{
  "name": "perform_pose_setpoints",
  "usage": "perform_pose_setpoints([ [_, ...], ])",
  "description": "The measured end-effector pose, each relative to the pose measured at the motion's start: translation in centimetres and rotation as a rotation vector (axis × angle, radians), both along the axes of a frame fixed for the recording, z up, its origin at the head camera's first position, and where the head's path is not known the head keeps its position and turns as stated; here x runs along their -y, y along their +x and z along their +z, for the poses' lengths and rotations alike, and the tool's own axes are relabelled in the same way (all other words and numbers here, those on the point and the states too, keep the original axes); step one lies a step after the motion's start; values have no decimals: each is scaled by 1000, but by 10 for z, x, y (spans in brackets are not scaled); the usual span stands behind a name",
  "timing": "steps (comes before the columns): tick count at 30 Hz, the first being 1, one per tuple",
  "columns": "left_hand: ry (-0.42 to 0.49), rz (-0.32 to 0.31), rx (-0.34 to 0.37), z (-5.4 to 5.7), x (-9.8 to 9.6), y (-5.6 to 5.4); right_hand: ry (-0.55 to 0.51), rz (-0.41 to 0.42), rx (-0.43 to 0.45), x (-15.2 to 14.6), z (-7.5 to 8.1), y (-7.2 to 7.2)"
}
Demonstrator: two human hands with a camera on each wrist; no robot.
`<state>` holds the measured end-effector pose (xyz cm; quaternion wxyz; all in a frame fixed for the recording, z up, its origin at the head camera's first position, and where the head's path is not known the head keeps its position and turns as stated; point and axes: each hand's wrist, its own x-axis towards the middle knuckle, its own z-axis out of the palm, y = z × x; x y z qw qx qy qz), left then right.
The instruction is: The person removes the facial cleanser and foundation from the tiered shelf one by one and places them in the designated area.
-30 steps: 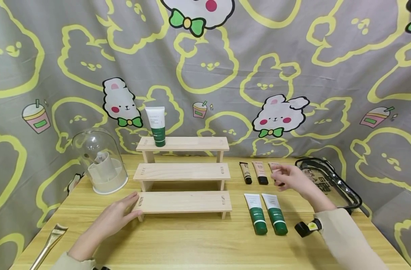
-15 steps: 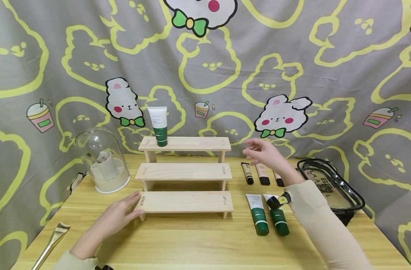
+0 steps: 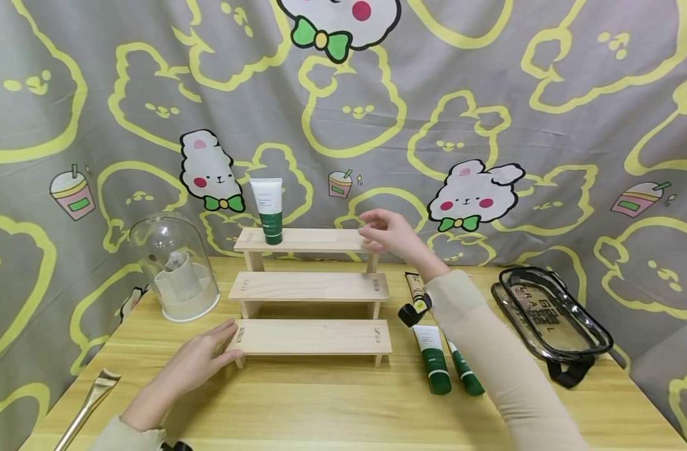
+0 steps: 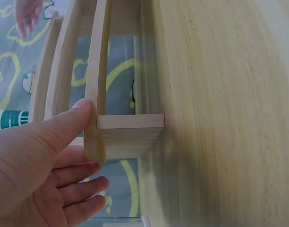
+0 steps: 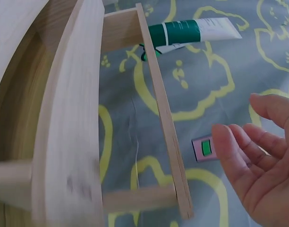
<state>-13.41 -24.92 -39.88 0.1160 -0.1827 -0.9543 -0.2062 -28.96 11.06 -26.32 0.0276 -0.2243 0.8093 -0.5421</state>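
A pale wooden three-step display stand (image 3: 309,286) stands on the table. My left hand (image 3: 199,360) holds the left end of its lowest step, thumb and forefinger at the board's corner in the left wrist view; the other fingers hang loosely bent. My right hand (image 3: 397,235) hovers by the right end of the top step; in the right wrist view its fingers (image 5: 229,156) are relaxed, nothing between them. A white-and-green squeeze tube (image 3: 269,212) stands upright, cap down, on the top step's left end. More such tubes (image 3: 434,363) lie right of the stand, one partly behind the sleeve.
Left of the stand is a clear dome (image 3: 174,266) over a white holder. A gold-coloured tool (image 3: 86,407) lies at the front left. A small black-capped tube (image 3: 414,285) and a clear black-edged pouch (image 3: 552,319) lie at the right. A patterned curtain (image 3: 490,94) hangs behind.
My right hand has moved left and up, from over the small tubes to the top step's right end. My left hand stays at the lowest step.
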Motion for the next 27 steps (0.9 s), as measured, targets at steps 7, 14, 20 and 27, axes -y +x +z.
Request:
perform_pose_setpoints([
  [7,-1,0,-5,0,0,0,-59,37,-31,36,10,-8],
  [14,-1,-3,-3,1,0,1,-122,68,-53,70,23,-14],
  [20,-4,-3,0,0,0,0,-125,88,-67,98,26,-10],
  [27,4,-3,9,1,0,1,-102,79,-42,122,14,-10],
])
